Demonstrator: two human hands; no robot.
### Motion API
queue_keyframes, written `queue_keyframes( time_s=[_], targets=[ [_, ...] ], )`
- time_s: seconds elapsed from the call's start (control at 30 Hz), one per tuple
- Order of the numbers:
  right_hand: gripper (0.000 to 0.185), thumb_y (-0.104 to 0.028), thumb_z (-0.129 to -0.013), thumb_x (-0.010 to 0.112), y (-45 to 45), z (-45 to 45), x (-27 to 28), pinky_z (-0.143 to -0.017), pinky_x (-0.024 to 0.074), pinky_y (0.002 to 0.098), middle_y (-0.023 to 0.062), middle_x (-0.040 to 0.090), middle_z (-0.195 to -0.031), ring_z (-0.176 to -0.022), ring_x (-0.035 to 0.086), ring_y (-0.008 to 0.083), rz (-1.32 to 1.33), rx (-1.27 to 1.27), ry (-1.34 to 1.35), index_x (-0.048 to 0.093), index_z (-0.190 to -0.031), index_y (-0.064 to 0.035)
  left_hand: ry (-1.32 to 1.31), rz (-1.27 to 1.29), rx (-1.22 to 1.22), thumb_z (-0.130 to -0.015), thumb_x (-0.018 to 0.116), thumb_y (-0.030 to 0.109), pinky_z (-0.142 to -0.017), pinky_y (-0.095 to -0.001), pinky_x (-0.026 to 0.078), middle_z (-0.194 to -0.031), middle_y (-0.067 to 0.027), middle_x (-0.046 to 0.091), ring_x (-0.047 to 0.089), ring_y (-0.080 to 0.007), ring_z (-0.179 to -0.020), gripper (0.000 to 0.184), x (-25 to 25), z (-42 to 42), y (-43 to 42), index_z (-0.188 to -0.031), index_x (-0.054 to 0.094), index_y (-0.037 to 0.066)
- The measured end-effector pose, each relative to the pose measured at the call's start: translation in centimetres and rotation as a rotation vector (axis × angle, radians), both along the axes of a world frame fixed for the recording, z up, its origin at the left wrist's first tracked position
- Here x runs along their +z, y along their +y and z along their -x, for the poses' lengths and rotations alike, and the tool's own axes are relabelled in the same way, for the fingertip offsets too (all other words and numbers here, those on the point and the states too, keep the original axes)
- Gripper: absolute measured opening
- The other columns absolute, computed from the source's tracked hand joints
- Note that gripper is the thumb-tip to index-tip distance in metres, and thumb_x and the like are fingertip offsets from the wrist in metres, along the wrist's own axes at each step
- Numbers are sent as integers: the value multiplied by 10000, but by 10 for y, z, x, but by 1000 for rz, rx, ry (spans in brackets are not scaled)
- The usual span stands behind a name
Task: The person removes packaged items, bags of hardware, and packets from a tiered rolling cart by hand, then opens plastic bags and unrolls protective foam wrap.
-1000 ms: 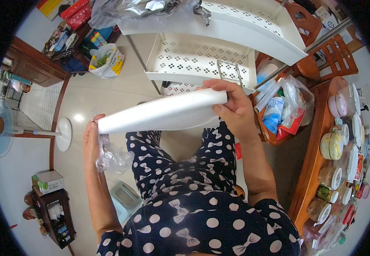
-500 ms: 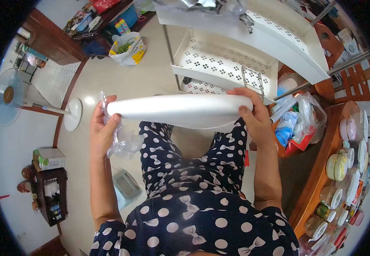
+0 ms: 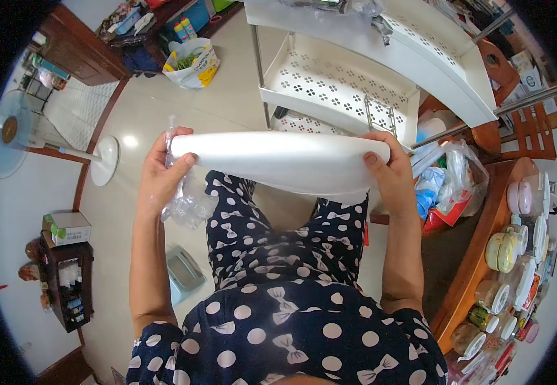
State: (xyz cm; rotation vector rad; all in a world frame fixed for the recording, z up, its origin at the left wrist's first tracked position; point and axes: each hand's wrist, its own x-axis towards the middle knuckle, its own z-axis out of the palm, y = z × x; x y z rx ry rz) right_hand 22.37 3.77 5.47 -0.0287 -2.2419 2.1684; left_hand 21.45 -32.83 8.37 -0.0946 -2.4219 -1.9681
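Observation:
A roll of smooth white sheet [image 3: 278, 157] is stretched sideways between my two hands, its loose edge sagging a little along the lower side. My left hand [image 3: 166, 173] grips the left end, thumb on the near side and fingers behind. Crumpled clear plastic wrap [image 3: 190, 204] hangs from that same hand. At the opposite end, my right hand [image 3: 389, 170] is closed on the roll with its thumb pressed on the front. Fingers behind the roll are partly hidden. Beneath it are my legs in dotted trousers [image 3: 291, 237].
A white tiered rack [image 3: 330, 83] with punched trays stands ahead. Right of me are a bag of plastic packaging [image 3: 452, 186] and a wooden shelf [image 3: 477, 256] with several jars. On the left are a fan base [image 3: 105, 160], a grey-blue stool [image 3: 185, 276] and a shopping bag [image 3: 191, 64].
Both hands and the roll have shifted slightly right and up in view. The loose edge hangs a bit lower on the right. Both grips stay the same.

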Motion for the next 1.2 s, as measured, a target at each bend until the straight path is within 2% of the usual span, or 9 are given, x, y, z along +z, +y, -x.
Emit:
queue_keyframes(
  time_s=[0.07,0.17,0.37,0.57,0.67,0.77,0.87,1.13,1.2],
  targets=[
    [188,-123,-819,656,1,0,-3,-753,428,236,16,601,-902,-832,529,95,-43,-71,-42,599,-981,-44,-17,18,-39,-806,699,144,-837,-252,421,-1010,-20,596,534,-109,-931,378,-1,2,-1,-1142,573,26],
    [188,-127,-815,662,10,-1,-4,-744,433,233,16,611,-882,-823,536,96,40,1,-137,607,-969,-34,-58,14,-61,-805,703,164,-833,-251,428,-1010,-26,602,538,-108,-929,391,-4,4,-1,-1141,571,14],
    [232,-94,-789,682,26,1,-15,-732,447,234,5,613,-863,-834,540,90,-332,118,-45,603,-995,-26,-154,-43,-41,-827,682,216,-781,-244,454,-965,-49,624,565,-107,-859,386,-9,8,-7,-1114,579,-20],
    [312,-51,-719,728,17,-8,9,-758,449,241,-1,605,-903,-832,538,90,-329,233,-23,601,-1003,-26,-205,-27,-44,-865,632,263,-741,-239,465,-953,-66,636,577,-109,-820,396,-13,11,-4,-1113,581,-42],
    [341,-60,-693,744,14,-9,14,-773,453,257,16,612,-921,-845,558,118,-260,192,-93,602,-1000,-23,-222,-43,-54,-877,620,288,-751,-240,461,-961,-68,636,576,-110,-835,412,-11,12,-2,-1116,580,-45],
    [349,-84,-680,758,18,-6,8,-779,460,281,48,615,-945,-859,578,162,-498,186,163,609,-988,-15,-217,-34,-46,-882,617,300,-771,-244,457,-962,-67,636,574,-110,-853,416,-12,14,-1,-1114,582,-43],
    [384,-110,-671,770,20,-2,3,-801,459,292,78,617,-970,-879,593,202,-538,195,227,622,-1013,-15,-223,-16,-23,-872,637,292,-791,-247,452,-965,-62,636,570,-108,-860,412,-11,15,-2,-1121,584,-32],
    [361,-138,-732,737,23,-9,3,-800,455,269,58,649,-980,-884,573,135,-265,352,-41,637,-1046,10,12,-43,16,-777,731,144,-822,-248,444,-982,-18,606,551,-110,-888,448,-15,20,2,-1181,579,26],
    [342,-135,-746,721,26,-9,4,-782,457,264,46,652,-963,-871,565,117,-211,402,-100,639,-1045,10,-17,-25,-30,-755,744,139,-824,-249,443,-984,-11,597,545,-103,-898,461,-13,18,1,-1174,581,37]
  ],
)
